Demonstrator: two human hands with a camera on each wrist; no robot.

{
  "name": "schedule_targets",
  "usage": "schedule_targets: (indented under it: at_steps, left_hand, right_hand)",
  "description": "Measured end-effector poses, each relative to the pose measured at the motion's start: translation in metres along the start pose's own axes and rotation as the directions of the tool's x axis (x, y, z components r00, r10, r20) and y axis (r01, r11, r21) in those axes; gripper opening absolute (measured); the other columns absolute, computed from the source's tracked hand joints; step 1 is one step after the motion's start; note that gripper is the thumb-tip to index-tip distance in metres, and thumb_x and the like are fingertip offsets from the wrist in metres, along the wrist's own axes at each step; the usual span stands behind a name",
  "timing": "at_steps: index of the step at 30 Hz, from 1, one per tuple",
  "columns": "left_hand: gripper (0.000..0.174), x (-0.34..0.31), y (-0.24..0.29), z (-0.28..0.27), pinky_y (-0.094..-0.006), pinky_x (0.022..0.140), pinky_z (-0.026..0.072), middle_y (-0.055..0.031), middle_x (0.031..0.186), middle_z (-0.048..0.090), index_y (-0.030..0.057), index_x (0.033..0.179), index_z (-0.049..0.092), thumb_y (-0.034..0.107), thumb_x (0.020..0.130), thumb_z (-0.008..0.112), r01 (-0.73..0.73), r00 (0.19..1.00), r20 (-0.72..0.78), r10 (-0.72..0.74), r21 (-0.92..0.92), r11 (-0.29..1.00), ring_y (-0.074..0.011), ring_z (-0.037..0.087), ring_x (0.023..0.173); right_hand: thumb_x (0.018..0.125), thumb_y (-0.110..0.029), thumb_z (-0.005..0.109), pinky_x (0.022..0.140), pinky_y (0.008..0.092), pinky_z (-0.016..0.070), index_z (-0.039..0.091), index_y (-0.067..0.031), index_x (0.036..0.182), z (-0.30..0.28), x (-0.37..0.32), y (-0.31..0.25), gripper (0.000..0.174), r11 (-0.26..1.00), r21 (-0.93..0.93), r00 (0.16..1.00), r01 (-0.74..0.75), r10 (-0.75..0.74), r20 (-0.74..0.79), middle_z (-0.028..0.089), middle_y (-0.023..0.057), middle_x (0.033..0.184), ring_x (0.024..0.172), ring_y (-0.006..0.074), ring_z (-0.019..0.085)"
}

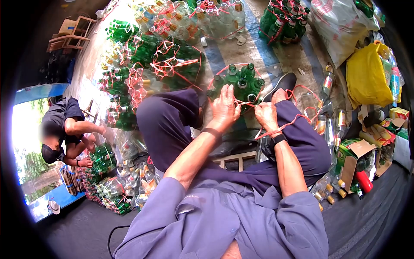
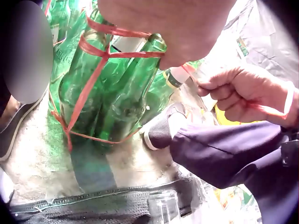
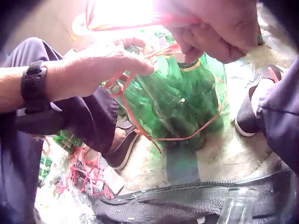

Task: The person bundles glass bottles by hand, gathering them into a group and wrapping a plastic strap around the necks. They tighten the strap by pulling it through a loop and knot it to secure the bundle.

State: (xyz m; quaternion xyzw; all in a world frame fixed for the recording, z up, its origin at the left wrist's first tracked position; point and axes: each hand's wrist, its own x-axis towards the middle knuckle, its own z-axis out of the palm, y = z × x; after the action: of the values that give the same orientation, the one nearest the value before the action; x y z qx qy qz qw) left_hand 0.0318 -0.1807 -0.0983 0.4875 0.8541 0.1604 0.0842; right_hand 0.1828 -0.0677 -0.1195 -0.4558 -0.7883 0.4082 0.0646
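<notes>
A bundle of several green glass bottles (image 1: 241,83) stands upright between the person's feet, bound round the sides and necks with red plastic twine (image 2: 88,93). The left hand (image 1: 225,108) lies over the near bottle tops, its fingers stretched forward and its thumb beside the twine. In the right wrist view the left hand (image 3: 105,65) touches the necks. The right hand (image 1: 266,116) grips the twine at the bundle's right side. Its curled fist (image 2: 247,93) shows in the left wrist view, a twine strand running taut from it towards the necks. Loose twine trails over the right wrist and leg.
Tied green bottle bundles (image 1: 172,60) and clear bottles (image 1: 220,21) stand left and ahead. To the right are a yellow bag (image 1: 371,77), a white sack (image 1: 340,26), cartons (image 1: 355,159) and loose bottles. Another person (image 1: 64,125) bends over bottles at the left.
</notes>
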Motion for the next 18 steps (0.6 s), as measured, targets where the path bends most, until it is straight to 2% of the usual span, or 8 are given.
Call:
schedule_targets:
  at_steps: [10,14,16,17,18]
  left_hand:
    - [0.078,0.0,0.0,-0.002,-0.0463,0.083,0.0554,-0.0185,0.142,0.046,0.0044,0.14,0.042,0.022,0.072,0.076,0.001,1.0,0.003,-0.001,-0.029,1.0,-0.038,0.065,0.104]
    - [0.075,-0.001,-0.005,-0.003,-0.0461,0.083,0.055,-0.0196,0.143,0.045,0.005,0.139,0.046,0.021,0.072,0.076,-0.061,0.998,-0.017,0.06,-0.075,0.995,-0.0381,0.062,0.108]
    - [0.072,-0.004,-0.004,-0.008,-0.0479,0.093,0.0487,-0.0215,0.142,0.045,0.0045,0.137,0.049,0.019,0.071,0.076,-0.063,0.998,-0.025,0.06,-0.16,0.985,-0.0384,0.055,0.121]
    - [0.072,-0.006,-0.001,-0.011,-0.0479,0.093,0.0487,-0.0215,0.142,0.045,0.0045,0.137,0.049,0.019,0.071,0.076,-0.064,0.998,-0.032,0.06,-0.161,0.985,-0.0384,0.055,0.121]
    - [0.07,-0.011,0.004,-0.014,-0.0491,0.098,0.0433,-0.0221,0.142,0.045,0.0041,0.135,0.05,0.017,0.071,0.075,-0.126,0.984,-0.133,0.117,-0.063,0.99,-0.0382,0.049,0.126]
  right_hand:
    - [0.082,-0.026,0.061,0.073,0.0475,0.0546,0.074,0.0007,0.079,-0.009,-0.005,0.006,0.03,0.998,0.065,1.0,0.011,-0.011,-0.002,0.068,0.0252,0.076,0.077,0.0432,0.068]
    - [0.081,-0.027,0.062,0.074,0.0478,0.0541,0.074,0.001,0.081,-0.015,-0.008,0.002,0.03,0.995,0.094,0.999,-0.041,0.039,0.024,0.068,0.0259,0.079,0.078,0.0427,0.069]
    - [0.081,-0.025,0.067,0.063,0.0405,0.0518,0.075,0.0006,0.08,-0.013,-0.007,0.002,0.027,0.997,0.068,0.999,-0.03,0.032,-0.024,0.066,0.0203,0.063,0.061,0.0307,0.067]
    - [0.081,-0.025,0.067,0.063,0.0405,0.0518,0.075,0.0006,0.08,-0.013,-0.007,0.003,0.027,0.998,0.066,0.999,-0.024,0.026,-0.027,0.066,0.0203,0.063,0.061,0.0307,0.067]
    - [0.081,-0.025,0.066,0.062,0.0401,0.0512,0.075,0.0006,0.079,-0.013,-0.007,0.003,0.027,0.997,0.066,1.0,-0.028,0.028,-0.006,0.065,0.0191,0.062,0.059,0.0288,0.066]
